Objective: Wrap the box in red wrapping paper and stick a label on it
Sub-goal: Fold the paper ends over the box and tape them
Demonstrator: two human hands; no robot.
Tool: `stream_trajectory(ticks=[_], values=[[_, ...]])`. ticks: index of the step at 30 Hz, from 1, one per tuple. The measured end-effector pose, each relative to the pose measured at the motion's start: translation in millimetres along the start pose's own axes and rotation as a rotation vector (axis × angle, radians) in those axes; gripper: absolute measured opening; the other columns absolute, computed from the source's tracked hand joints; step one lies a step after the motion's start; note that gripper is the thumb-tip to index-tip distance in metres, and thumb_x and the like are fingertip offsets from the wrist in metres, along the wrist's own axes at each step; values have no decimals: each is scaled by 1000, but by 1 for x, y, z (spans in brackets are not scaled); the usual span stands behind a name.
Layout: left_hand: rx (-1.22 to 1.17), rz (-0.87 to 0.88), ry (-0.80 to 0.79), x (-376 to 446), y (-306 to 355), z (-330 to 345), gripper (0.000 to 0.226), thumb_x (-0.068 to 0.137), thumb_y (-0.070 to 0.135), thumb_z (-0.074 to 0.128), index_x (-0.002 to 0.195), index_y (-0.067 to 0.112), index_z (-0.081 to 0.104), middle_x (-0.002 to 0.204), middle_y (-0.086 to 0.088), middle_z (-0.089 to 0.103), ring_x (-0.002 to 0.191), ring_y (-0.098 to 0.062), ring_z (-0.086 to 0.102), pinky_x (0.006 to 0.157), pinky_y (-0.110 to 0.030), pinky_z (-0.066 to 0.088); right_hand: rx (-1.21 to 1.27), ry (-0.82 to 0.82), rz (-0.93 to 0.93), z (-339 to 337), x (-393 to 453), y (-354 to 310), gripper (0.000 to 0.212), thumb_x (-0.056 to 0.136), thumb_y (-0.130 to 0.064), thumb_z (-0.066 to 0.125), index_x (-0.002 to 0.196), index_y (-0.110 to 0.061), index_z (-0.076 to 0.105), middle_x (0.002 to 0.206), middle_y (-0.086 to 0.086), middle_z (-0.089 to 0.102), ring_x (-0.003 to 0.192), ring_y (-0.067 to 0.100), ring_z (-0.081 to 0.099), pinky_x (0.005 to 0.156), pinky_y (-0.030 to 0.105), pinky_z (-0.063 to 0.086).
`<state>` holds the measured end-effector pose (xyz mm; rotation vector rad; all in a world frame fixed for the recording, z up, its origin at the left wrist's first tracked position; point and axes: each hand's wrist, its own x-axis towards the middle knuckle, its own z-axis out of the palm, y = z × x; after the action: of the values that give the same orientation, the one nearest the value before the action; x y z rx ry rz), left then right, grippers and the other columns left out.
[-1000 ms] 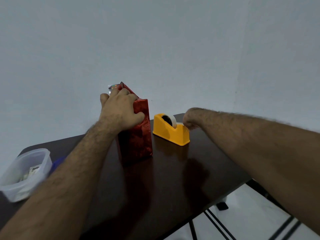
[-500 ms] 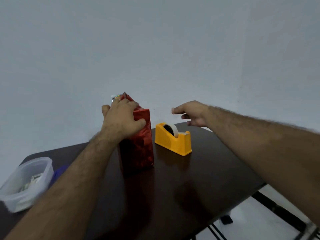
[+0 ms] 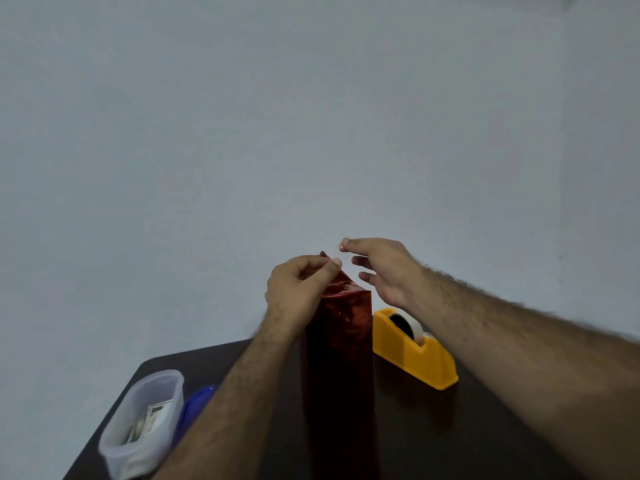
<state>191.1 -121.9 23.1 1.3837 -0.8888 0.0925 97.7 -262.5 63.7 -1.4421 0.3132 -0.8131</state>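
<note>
Left hand (image 3: 298,289) pinches the box's (image 3: 341,344) top flap at the desk's (image 3: 467,427) far edge; right hand (image 3: 381,268) seemingly pinches tape, which could curl and stick to itself before landing.

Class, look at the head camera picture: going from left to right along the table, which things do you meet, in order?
Clear plastic container → blue lid → red-wrapped box → yellow tape dispenser.
</note>
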Motion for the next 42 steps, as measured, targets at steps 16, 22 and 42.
stream_trajectory(ticks=[16, 22, 42], values=[[-167, 10, 88, 1, 10, -5, 12, 86, 13, 88, 95, 7, 84, 89, -12, 82, 88, -29, 81, 93, -51, 64, -95, -11, -53, 15, -11, 2, 22, 82, -26, 88, 95, -10, 83, 101, -2, 80, 109, 13, 67, 113, 48, 42], [-146, -4, 79, 4, 6, -7, 8, 95, 9, 77, 88, 7, 82, 86, -11, 81, 89, -27, 81, 95, -49, 63, -152, -98, -80, 20, -18, 0, 23, 86, -24, 84, 99, -6, 82, 93, -2, 82, 99, 9, 72, 90, 32, 43], [-190, -208, -38, 12, 17, -35, 20, 96, 14, 62, 84, 14, 78, 96, -2, 78, 84, -9, 64, 81, -34, 37, -513, -146, -136, 5, 6, -1, 27, 87, -21, 86, 113, -23, 79, 118, -5, 72, 113, 11, 64, 79, 23, 50]])
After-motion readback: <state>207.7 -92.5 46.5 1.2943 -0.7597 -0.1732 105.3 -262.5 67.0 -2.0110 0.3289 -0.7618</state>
